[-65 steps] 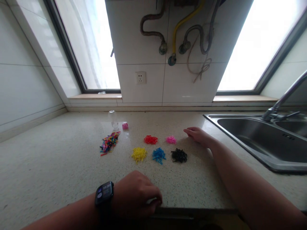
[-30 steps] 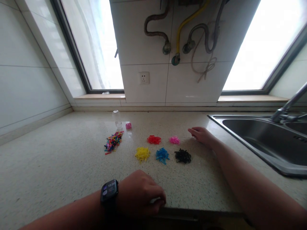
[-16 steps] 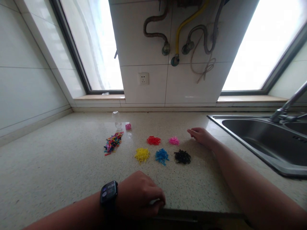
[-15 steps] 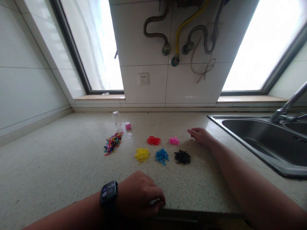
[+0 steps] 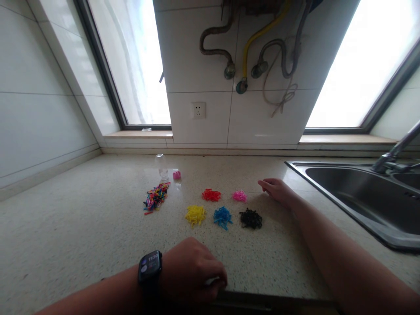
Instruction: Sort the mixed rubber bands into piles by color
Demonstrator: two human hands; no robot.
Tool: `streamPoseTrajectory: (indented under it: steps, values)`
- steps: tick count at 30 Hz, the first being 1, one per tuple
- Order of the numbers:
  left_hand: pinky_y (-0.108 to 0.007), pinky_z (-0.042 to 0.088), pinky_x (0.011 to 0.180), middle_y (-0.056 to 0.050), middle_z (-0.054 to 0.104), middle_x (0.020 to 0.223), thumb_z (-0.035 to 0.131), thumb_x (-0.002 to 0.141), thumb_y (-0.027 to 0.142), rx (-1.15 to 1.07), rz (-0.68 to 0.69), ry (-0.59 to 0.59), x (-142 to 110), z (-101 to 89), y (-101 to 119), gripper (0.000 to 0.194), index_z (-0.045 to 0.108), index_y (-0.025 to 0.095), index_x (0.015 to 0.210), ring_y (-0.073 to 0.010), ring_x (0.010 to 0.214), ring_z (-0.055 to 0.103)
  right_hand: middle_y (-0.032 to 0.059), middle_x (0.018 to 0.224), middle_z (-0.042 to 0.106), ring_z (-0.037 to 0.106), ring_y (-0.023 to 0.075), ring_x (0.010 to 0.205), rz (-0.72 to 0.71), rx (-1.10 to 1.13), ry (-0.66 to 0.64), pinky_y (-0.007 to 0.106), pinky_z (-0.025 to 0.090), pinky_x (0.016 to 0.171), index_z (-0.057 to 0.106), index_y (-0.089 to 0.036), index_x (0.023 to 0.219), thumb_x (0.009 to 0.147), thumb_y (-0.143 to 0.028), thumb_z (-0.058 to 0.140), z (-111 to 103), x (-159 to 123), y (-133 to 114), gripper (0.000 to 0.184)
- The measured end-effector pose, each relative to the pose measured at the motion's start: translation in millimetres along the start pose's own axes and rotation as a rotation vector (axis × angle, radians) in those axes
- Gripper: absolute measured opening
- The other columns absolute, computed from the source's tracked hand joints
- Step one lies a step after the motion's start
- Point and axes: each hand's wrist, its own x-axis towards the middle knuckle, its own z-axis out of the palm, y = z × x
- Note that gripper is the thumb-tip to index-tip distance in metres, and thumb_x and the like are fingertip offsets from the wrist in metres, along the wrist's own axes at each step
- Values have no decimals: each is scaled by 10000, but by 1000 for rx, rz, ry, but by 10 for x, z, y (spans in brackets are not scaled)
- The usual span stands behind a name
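A wall of large glossy white tiles [image 5: 203, 131] rises behind a pale speckled stone counter [image 5: 82, 218], between a dark-framed window on the left [image 5: 134, 65] and a dark-framed window on the right [image 5: 344, 70]. Both windows glow white with daylight, above pale beige sills [image 5: 141, 134]. On the wall between them, a bent brownish corrugated hose [image 5: 216, 29], a yellow pipe [image 5: 246, 52] and a curved grey hose [image 5: 284, 57] meet round fittings, with a thin looped cord [image 5: 269, 101] beside them and a square white socket [image 5: 198, 110] below. A stainless steel sink [image 5: 354, 188] with a chrome faucet [image 5: 393, 153] is set into the counter's right side
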Motion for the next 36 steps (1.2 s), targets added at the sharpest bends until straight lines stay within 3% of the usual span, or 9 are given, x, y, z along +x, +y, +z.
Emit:
streamPoseTrajectory:
  steps: [17,36]
  values:
    - [-239,408,531,39,682,644,585,829,199,20,-28,4,22,23,9,118,651,239,919,-133,581,635,-52,481,366,346,116,464,35,-22,-22,267,254,473,556,-200,644,806,-665,513,-14,-37,-88,494]
    - [-243,353,499,59,651,600,579,889,207,6,16,38,8,117,-78,85,655,241,894,-95,526,585,-49,485,360,348,122,481,21,-8,-21,269,246,487,570,-196,641,804,-668,518,-4,-48,-113,502]
